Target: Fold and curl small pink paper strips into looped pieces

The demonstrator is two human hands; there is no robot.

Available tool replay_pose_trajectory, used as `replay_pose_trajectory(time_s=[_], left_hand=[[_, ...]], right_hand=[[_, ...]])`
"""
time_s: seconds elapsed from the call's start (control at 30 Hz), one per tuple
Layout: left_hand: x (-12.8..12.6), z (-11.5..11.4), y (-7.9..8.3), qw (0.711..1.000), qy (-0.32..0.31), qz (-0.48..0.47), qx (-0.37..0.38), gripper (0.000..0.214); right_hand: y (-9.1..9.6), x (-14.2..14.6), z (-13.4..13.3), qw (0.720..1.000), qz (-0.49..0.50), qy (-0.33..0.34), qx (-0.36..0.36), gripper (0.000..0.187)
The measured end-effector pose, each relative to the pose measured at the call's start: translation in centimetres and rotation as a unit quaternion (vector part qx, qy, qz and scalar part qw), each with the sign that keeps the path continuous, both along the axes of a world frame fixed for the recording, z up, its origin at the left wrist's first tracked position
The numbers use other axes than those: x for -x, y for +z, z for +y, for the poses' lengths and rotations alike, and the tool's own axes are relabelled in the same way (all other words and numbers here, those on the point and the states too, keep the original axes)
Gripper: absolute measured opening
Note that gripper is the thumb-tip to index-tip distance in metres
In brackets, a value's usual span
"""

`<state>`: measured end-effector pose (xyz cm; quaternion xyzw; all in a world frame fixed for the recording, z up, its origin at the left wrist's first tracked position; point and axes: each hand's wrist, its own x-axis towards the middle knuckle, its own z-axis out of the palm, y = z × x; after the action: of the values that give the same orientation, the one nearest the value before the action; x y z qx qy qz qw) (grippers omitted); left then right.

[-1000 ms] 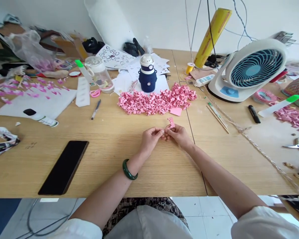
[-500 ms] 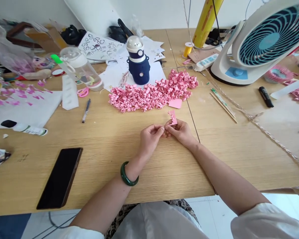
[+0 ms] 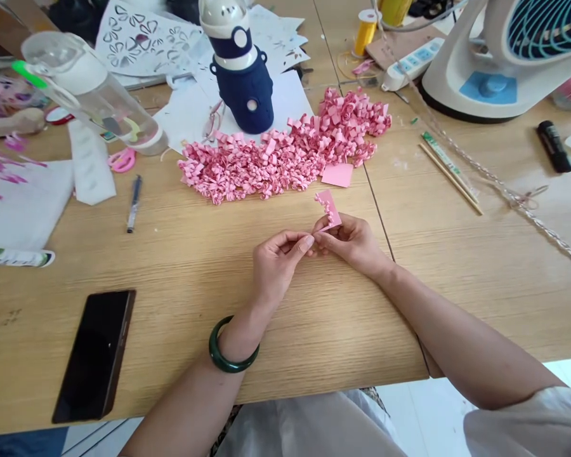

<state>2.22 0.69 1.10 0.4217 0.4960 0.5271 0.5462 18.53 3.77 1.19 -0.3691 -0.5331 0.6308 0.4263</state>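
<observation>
A small pink paper piece (image 3: 333, 204) with a curly, scalloped left edge rises from between the fingers of my right hand (image 3: 354, 244), which is closed on its lower end. My left hand (image 3: 278, 257) pinches at the tips right beside it, fingertips meeting those of the right hand. Whatever lies between the touching fingertips is too small to make out, perhaps a strip of the same pink piece. Just beyond the hands lies a flat pink square (image 3: 337, 175), next to a long heap of curled pink paper bits (image 3: 266, 162). A dark green bangle (image 3: 233, 346) circles my left wrist.
A navy bottle (image 3: 245, 89) stands behind the heap, a clear bottle (image 3: 118, 105) to its left. A phone (image 3: 94, 355) and a pen (image 3: 134, 203) lie left. Right are wooden sticks (image 3: 450, 178), a braided cord (image 3: 485, 181), a black marker (image 3: 554, 146) and a fan (image 3: 485, 63).
The view has moved closer and tilted down, so things on the table look larger. Both hands keep their pinch on the pink paper, with hardly any shift between them.
</observation>
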Motion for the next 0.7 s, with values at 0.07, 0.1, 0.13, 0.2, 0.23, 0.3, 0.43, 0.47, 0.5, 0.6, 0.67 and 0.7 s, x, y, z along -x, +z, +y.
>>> replay_pose_trajectory(time_s=[0.07,0.1,0.13,0.2,0.23,0.3,0.43,0.47,0.5,0.6,0.67,0.7], left_hand=[[0.00,-0.07,-0.01,1.000,0.006,0.010,-0.007,0.031],[0.01,-0.12,-0.03,1.000,0.007,0.012,-0.011,0.030],[0.03,-0.18,-0.06,1.000,0.008,0.012,-0.013,0.029],[0.10,-0.27,-0.17,1.000,0.008,0.009,-0.012,0.026],[0.13,-0.30,-0.24,1.000,0.007,0.006,-0.008,0.026],[0.21,-0.32,-0.37,1.000,0.008,-0.001,0.003,0.026],[0.30,-0.29,-0.41,1.000,0.006,-0.014,0.017,0.026],[0.30,-0.29,-0.37,1.000,0.006,-0.018,0.017,0.026],[0.28,-0.30,-0.33,1.000,0.006,-0.022,0.016,0.026],[0.16,-0.37,-0.21,1.000,0.009,-0.028,0.008,0.026],[0.08,-0.42,-0.21,1.000,0.016,-0.020,0.004,0.026],[0.06,-0.44,-0.23,1.000,0.020,-0.012,0.004,0.026]], right_hand=[[-0.01,0.04,-0.02,1.000,0.000,0.000,0.001,0.043],[0.00,0.07,-0.03,1.000,0.001,0.001,0.000,0.042],[0.01,0.12,-0.04,1.000,0.004,0.001,-0.001,0.042],[0.05,0.22,-0.06,1.000,0.006,-0.002,-0.004,0.041],[0.07,0.27,-0.08,1.000,0.004,-0.007,-0.004,0.040],[0.10,0.37,-0.11,1.000,-0.002,-0.018,-0.004,0.040],[0.09,0.46,-0.17,1.000,-0.004,-0.027,-0.009,0.040],[0.07,0.47,-0.18,1.000,0.000,-0.027,-0.012,0.040],[0.06,0.47,-0.19,1.000,0.003,-0.027,-0.016,0.039],[0.03,0.50,-0.25,0.999,0.007,-0.030,-0.021,0.036],[0.03,0.54,-0.30,0.999,0.005,-0.033,-0.019,0.035],[0.04,0.56,-0.32,0.999,0.003,-0.034,-0.018,0.035]])
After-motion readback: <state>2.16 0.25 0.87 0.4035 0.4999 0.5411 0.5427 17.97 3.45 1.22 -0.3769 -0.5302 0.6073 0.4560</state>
